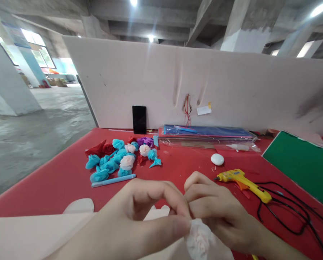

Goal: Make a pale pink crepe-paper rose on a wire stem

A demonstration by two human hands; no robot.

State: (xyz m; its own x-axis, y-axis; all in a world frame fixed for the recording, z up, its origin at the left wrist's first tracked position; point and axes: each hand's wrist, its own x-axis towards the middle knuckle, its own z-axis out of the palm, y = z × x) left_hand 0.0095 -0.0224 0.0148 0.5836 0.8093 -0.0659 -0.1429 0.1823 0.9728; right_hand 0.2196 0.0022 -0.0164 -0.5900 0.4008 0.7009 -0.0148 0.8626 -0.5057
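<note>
left hand (127, 220) pinched one ruffled pale flower (199, 239), right hand (222, 211) held fingers curled, grip indeterminate, one plastic glue gun (246, 185) lay right

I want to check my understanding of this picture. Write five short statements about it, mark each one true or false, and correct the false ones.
1. The left hand pinches the pale flower, and the right hand is close beside it. True.
2. The yellow glue gun lies to the left of both hands. False: it lies to their right.
3. A blue pen lies at the near side of the flower heap. True.
4. The black phone lies flat on the table. False: it stands upright in front of the white panel.
5. The flower heap is blue only. False: red, purple and pale pink also show.
</note>
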